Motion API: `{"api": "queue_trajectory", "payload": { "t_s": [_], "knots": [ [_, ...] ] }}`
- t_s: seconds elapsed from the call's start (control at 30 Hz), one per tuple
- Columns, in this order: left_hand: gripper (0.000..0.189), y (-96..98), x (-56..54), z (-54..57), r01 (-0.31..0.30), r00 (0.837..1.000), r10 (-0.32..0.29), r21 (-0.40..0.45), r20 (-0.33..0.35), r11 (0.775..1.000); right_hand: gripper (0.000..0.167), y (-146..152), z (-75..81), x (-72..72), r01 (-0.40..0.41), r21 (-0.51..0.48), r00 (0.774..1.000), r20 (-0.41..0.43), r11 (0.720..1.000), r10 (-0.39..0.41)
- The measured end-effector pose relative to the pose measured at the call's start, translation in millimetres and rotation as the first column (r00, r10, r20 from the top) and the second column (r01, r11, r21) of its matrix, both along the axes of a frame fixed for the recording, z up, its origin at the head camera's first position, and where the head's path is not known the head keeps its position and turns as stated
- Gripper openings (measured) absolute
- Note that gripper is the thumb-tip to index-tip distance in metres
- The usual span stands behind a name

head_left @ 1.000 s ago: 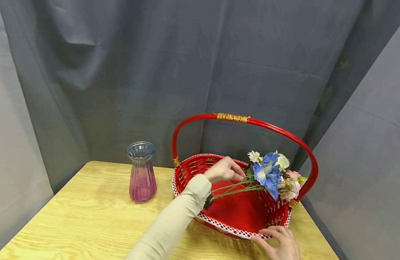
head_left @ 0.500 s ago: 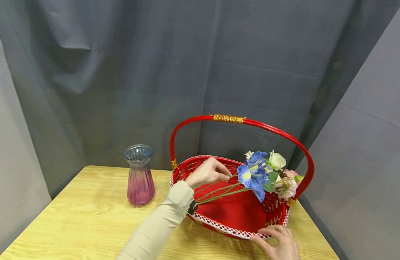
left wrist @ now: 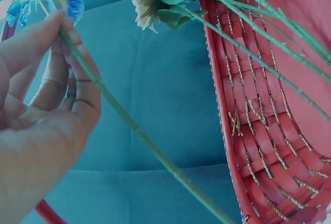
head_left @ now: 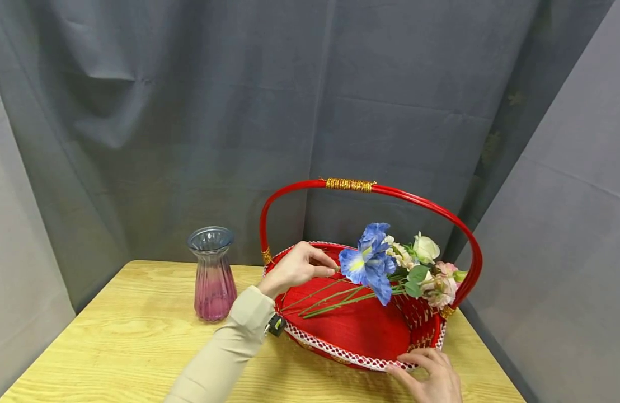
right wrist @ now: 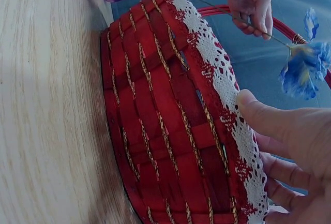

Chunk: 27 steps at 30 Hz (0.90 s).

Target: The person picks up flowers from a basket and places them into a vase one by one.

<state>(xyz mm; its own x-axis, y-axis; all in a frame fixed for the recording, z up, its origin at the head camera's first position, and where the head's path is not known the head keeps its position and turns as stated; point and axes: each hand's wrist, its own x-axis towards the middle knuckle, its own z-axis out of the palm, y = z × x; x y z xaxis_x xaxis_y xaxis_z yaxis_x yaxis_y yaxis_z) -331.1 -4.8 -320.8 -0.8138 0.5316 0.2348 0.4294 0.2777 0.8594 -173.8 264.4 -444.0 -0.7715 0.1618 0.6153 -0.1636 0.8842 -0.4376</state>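
My left hand [head_left: 295, 268] pinches the green stem [left wrist: 139, 131] of a blue iris [head_left: 367, 266] between thumb and fingertips, close below the bloom. The iris is held over the red woven basket [head_left: 340, 352], its stem slanting down away from the bloom in the left wrist view. My right hand [head_left: 433, 375] grips the basket's near rim, thumb outside on the white lace trim [right wrist: 222, 74] and fingers over the inner side. Inside the basket's right end lie a white rose [head_left: 426, 248], pink flowers [head_left: 443, 291] and green leaves, their bare stems [head_left: 330, 307] pointing left.
A glass vase [head_left: 213, 274], blue at the top and pink below, stands on the wooden table [head_left: 113, 324] left of the basket. The basket's tall red handle [head_left: 416, 197] arches over the flowers. Grey curtain [head_left: 214, 112] hangs behind the table.
My left hand has moved left, drawing the blue iris away from the other flowers, which stay in the basket. My right hand keeps its hold on the rim. The head view has shifted slightly.
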Motion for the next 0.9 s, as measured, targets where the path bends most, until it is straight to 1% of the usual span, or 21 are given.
{"api": "queue_trajectory", "payload": {
  "t_s": [0.1, 0.23, 0.3, 0.43, 0.67, 0.77, 0.9],
  "knots": [
    [0.014, -6.2, 1.1, 1.7, 0.014, 1.000, -0.014, 0.020, 0.008, 1.000, 0.027, -0.5, -0.7, -0.1, 0.001, -0.009, 1.000, -0.007, 1.000, -0.001],
    [0.014, -13.9, 2.2, 4.5, -0.004, 1.000, 0.004, 0.042, -0.004, 0.999, 0.028, -1.8, -1.5, -1.8, 0.001, -0.005, 1.000, -0.014, 1.000, -0.001],
    [0.014, -16.9, 1.7, 5.2, -0.005, 1.000, 0.006, 0.049, -0.017, 0.999, 0.028, -2.0, -2.0, -2.3, 0.000, -0.002, 1.000, -0.017, 1.000, 0.000],
    [0.016, -21.6, -0.3, 5.9, 0.010, 1.000, -0.009, 0.078, -0.010, 0.997, 0.028, -2.2, -2.3, -2.8, 0.000, 0.001, 0.999, -0.032, 1.000, 0.000],
    [0.016, -34.8, -0.9, 9.0, -0.021, 1.000, 0.020, 0.096, 0.003, 0.995, 0.027, -2.7, -1.4, -2.7, -0.004, 0.003, 1.000, -0.002, 1.000, 0.004],
    [0.017, -39.0, 0.0, 11.9, -0.013, 1.000, 0.012, 0.117, 0.014, 0.993, 0.028, -2.6, -2.4, -1.8, -0.007, -0.008, 1.000, -0.025, 1.000, 0.007],
    [0.018, -44.2, -0.1, 15.7, -0.015, 1.000, 0.016, 0.134, -0.007, 0.991, 0.028, -2.2, -3.7, -1.3, -0.001, -0.014, 0.999, -0.053, 1.000, 0.000]
  ]
}}
